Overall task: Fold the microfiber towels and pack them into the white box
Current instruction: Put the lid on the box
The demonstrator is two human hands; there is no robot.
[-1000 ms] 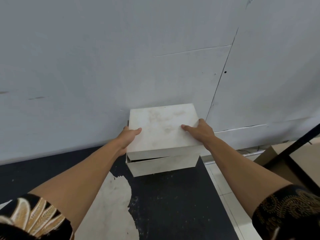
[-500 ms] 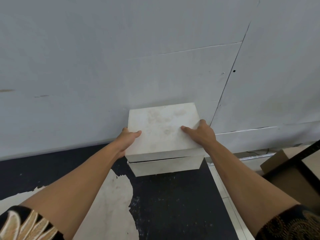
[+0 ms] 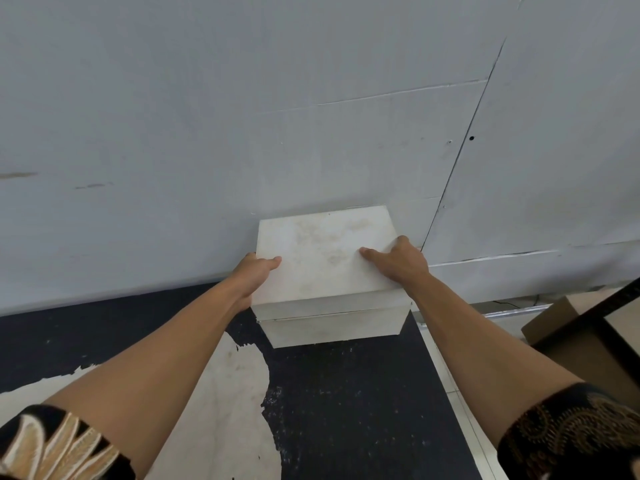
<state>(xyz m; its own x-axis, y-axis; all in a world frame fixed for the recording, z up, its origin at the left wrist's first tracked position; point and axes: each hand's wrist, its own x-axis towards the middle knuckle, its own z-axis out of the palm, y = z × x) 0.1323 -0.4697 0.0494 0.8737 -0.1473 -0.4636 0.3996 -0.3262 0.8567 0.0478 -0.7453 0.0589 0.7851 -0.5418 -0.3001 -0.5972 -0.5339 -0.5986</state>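
The closed white box [image 3: 329, 258] hides its contents; the left hand's [image 3: 254, 271] fingers are behind its side.

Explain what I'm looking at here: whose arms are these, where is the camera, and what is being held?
No machine here: a person wears one camera on the head, looking down at their own arms. The left hand and right hand grip the lid of a white box from either side. The lid sits down over the box. The box stands on a black table with peeling paint, against a grey wall. No towels are visible; the inside is hidden.
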